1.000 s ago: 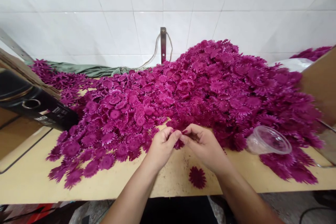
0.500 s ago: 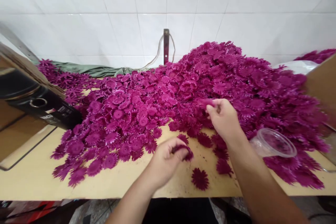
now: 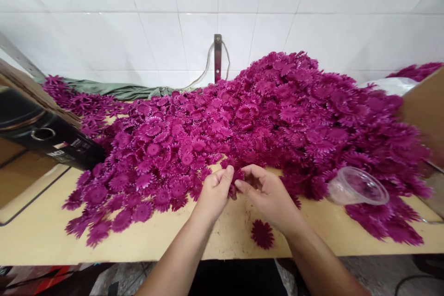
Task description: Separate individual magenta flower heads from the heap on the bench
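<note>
A big heap of magenta fabric flower pieces (image 3: 277, 115) covers the pale yellow table (image 3: 41, 236). My left hand (image 3: 214, 193) and my right hand (image 3: 267, 194) meet at the near edge of the heap, fingertips pinched together on a magenta flower piece (image 3: 236, 179) between them. The piece is mostly hidden by the fingers. One single flower piece (image 3: 262, 234) lies alone on the table just below my right hand.
A clear plastic cup (image 3: 357, 187) lies on its side at the right among the flowers. A black box (image 3: 45, 141) rests at the left on cardboard. A cardboard edge (image 3: 425, 106) rises at the right. White tiled wall (image 3: 173, 18) stands behind, with a metal bracket (image 3: 217, 58).
Half a second ago my right hand was reaching up into the heap and my left hand held a piece lower down. Both hands have come together again at the heap's near edge.
</note>
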Motion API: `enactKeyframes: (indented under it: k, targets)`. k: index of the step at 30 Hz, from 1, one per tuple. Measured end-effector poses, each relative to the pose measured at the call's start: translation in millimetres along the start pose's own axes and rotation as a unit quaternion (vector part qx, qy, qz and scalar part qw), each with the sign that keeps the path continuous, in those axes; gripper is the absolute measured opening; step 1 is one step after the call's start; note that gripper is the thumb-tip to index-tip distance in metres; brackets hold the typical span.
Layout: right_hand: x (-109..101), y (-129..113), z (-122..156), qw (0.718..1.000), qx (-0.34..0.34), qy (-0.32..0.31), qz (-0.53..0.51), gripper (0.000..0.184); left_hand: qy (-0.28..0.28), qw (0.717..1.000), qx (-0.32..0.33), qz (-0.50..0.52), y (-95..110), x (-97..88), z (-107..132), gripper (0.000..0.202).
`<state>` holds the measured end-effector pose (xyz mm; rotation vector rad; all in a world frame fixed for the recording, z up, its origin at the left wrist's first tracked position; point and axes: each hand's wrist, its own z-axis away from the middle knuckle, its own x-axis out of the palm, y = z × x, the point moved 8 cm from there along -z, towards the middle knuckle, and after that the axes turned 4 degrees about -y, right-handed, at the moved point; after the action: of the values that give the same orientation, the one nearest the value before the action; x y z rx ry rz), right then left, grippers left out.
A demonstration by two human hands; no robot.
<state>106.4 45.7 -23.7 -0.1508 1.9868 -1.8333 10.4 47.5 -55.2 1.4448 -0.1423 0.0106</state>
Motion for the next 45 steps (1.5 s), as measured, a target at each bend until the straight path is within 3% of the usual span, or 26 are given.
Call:
enactKeyframes:
  k: [6, 11, 13, 16, 20, 25, 30, 33, 37, 41, 45]
  targets:
    - [-14, 9, -7, 0.990, 0.016, 0.092, -0.109, 0.019, -0.061, 0.997, 0.039, 0.010, 11, 11.6, 4, 0.037]
    - [-61, 22, -12, 0.955, 0.038, 0.251, -0.152, 0.026, -0.094, 0.988, 0.047, -0.115, 8, 19.8, 18, 0.027]
    - [-76, 23, -12, 0.944, 0.036, 0.287, -0.156, 0.027, -0.091, 0.980, 0.052, -0.168, 7, 18.4, 21, 0.025]
    - [-70, 15, -16, 0.970, 0.023, 0.217, -0.107, 0.024, -0.024, 0.963, 0.086, -0.255, 15, 5.2, 17, 0.008]
    - [-45, 9, -13, 0.988, 0.027, 0.124, -0.085, 0.019, 0.060, 0.929, 0.177, -0.319, 36, -6.8, 12, 0.042]
    - [-30, 12, -8, 0.988, 0.042, 0.083, -0.124, 0.019, 0.019, 0.952, 0.181, -0.246, 36, 2.5, 8, 0.017]
    - [-17, 11, -8, 0.993, 0.012, 0.045, -0.110, 0.018, 0.063, 0.970, 0.129, -0.198, 24, 0.8, 3, 0.012]
    - [-24, 13, -8, 0.994, -0.005, 0.094, -0.057, 0.016, 0.051, 0.979, 0.101, -0.168, 18, 1.9, 2, 0.006]
    - [-37, 16, -7, 0.986, 0.000, 0.169, 0.014, 0.025, 0.089, 0.976, 0.127, -0.150, 27, -5.9, 8, 0.023]
    - [-38, 18, -7, 0.985, 0.020, 0.169, 0.039, 0.038, 0.051, 0.961, 0.178, -0.208, 42, 4.2, 8, 0.013]
    - [-35, 23, -9, 0.988, 0.035, 0.144, -0.038, 0.044, 0.028, 0.963, 0.169, -0.206, 41, 12.6, 2, 0.011]
